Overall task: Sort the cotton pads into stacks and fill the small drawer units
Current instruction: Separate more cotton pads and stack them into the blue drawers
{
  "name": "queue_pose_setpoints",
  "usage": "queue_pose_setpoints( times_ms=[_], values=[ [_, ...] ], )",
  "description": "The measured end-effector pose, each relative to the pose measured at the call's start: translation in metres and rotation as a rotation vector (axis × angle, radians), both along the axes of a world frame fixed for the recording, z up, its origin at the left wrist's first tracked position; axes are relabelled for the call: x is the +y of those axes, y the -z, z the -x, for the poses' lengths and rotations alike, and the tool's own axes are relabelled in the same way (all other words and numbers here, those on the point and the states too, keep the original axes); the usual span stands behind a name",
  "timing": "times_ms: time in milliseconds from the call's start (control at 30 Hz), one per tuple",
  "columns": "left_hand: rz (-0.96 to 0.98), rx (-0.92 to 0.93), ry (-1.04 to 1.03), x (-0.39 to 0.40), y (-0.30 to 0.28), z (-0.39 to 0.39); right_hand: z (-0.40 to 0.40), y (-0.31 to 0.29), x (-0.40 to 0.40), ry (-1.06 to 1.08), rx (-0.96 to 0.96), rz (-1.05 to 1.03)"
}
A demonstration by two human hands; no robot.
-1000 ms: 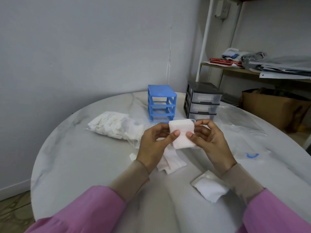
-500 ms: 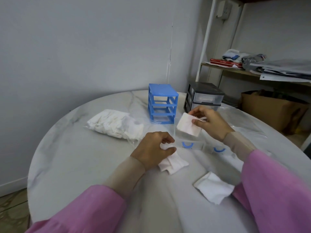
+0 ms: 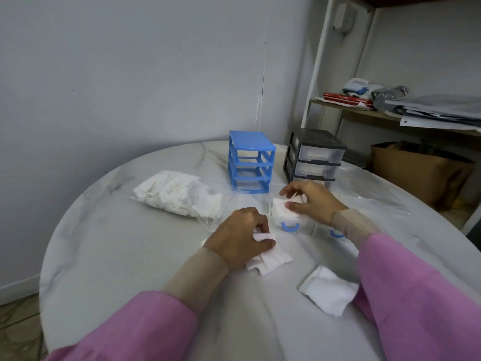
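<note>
Cotton pads point(image 3: 282, 208) pressed in clear drawer point(image 3: 291, 222) by right hand point(image 3: 311, 201) | left hand point(image 3: 240, 239) pinches loose pads point(image 3: 269, 259) on surface point(image 3: 130, 256)

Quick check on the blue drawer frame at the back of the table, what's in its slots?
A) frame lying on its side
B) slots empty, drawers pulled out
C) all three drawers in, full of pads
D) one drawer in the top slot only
B: the blue frame stands upright with open slots you can see through, while a clear drawer with a blue handle sits on the table under the right hand, which presses pads into it.
</note>
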State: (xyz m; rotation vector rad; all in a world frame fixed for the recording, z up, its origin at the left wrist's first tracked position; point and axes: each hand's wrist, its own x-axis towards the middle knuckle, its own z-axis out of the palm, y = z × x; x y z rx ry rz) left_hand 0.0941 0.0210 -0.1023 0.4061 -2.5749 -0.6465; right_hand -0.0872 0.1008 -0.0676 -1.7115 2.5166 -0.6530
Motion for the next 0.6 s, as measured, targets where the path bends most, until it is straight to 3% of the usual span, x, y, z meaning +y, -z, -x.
queue_pose_setpoints(
  times_ms=[400,600],
  values=[
    [-0.045,0.123,-0.021,0.003,-0.002,-0.002,-0.003,0.008,0.015,-0.036,0.064,0.044],
    [-0.285,0.216,-0.037,0.003,-0.006,0.001,-0.008,0.001,0.031,-0.052,0.083,0.185]
  ],
)
